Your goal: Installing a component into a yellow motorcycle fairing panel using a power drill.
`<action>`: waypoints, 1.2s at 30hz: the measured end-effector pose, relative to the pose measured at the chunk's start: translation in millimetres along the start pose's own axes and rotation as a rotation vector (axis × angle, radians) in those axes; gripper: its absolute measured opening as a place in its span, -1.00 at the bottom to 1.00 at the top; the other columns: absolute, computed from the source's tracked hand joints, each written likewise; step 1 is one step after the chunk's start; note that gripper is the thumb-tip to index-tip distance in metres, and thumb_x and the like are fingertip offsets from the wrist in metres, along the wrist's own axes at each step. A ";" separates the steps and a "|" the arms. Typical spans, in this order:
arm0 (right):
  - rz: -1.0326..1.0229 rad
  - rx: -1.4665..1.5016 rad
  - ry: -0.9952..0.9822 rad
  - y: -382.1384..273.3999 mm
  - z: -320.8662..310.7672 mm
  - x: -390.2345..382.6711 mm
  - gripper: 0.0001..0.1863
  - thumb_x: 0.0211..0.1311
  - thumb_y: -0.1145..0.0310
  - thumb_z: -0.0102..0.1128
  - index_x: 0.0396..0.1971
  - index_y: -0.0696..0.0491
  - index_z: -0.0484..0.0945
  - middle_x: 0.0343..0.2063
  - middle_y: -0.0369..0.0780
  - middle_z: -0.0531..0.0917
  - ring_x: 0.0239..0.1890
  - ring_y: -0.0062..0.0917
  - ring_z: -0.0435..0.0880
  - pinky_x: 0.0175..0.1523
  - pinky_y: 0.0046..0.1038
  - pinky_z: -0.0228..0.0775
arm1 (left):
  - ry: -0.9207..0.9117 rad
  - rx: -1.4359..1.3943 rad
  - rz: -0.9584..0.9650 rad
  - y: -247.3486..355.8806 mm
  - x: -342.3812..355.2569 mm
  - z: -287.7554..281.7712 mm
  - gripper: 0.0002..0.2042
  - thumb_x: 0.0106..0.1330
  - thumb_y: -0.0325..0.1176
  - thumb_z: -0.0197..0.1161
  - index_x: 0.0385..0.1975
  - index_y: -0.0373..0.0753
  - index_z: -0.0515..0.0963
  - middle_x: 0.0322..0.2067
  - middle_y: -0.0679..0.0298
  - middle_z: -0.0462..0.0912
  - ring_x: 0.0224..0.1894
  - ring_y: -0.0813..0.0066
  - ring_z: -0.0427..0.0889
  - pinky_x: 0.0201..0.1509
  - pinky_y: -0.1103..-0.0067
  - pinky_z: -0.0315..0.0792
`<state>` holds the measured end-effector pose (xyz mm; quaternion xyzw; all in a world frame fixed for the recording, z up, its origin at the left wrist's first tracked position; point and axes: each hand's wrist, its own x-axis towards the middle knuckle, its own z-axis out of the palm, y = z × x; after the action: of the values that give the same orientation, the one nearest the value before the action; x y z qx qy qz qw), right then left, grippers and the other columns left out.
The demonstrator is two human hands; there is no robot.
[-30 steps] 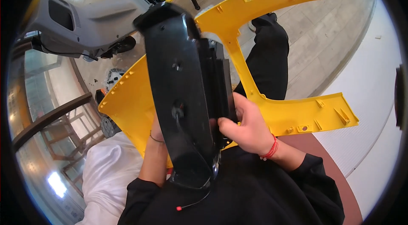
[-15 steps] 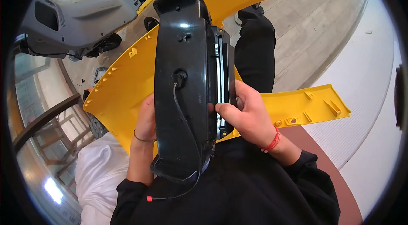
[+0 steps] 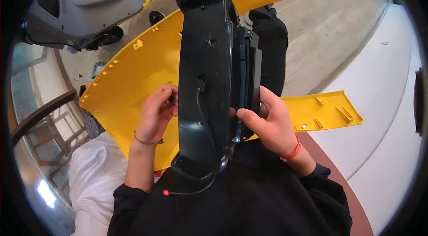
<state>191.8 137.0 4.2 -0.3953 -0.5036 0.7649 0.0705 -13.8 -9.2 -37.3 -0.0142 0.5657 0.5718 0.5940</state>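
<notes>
A long, curved black plastic housing stands upright in front of me; it looks like a vehicle light or display unit. My right hand grips its right side, thumb on the ribbed edge and fingers behind. From a round grommet in the housing hangs a thin black cable, ending in a red tip. My left hand is at the housing's left edge with fingers curled together; a small dark bit shows between them, too small to name. Behind the housing lies a large yellow body panel with its clips showing.
A grey and yellow scooter with an uncovered compartment is at the far left. White cloth is at lower left, beside a glass-topped surface. A white ribbed board lies at right. Dark trousered legs show beyond the housing.
My left hand has come out from behind the housing, its curled fingers now in sight. The housing has shifted right with my right hand still gripping it.
</notes>
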 end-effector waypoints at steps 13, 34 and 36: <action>-0.013 0.258 -0.034 11.4 -1.9 1.0 -0.62 0.13 0.61 0.06 0.00 0.22 0.34 -0.17 -0.22 0.57 -0.11 -0.59 0.56 0.05 -0.54 0.39 | -0.079 0.024 -0.070 -0.2 -5.5 3.2 -0.80 0.39 -0.30 -0.04 -0.24 -0.28 0.47 -0.39 0.35 0.49 -0.35 0.68 0.45 -0.30 0.72 0.34; 0.237 0.703 -0.041 49.0 -21.2 20.5 -0.63 0.13 0.42 0.18 -0.03 0.16 0.47 -0.13 -0.20 0.60 -0.09 -0.47 0.59 0.02 -0.46 0.43 | -0.250 0.066 -0.071 0.9 -18.5 19.5 -0.77 0.36 -0.39 0.00 -0.07 -0.34 0.44 -0.34 0.33 0.52 -0.36 0.68 0.43 -0.23 0.71 0.36; 0.246 0.695 -0.044 47.8 -22.8 19.9 -0.62 0.15 0.32 0.18 -0.06 0.19 0.47 -0.15 -0.19 0.60 -0.13 -0.46 0.60 0.00 -0.44 0.45 | -0.258 0.103 -0.038 3.6 -19.2 24.5 -0.76 0.34 -0.40 0.03 -0.07 -0.34 0.46 -0.35 0.33 0.52 -0.36 0.68 0.43 -0.22 0.71 0.36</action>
<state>207.6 140.3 -50.0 -0.3889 -0.1638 0.9013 0.0976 5.4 -4.4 -13.0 0.0793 0.5130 0.5277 0.6724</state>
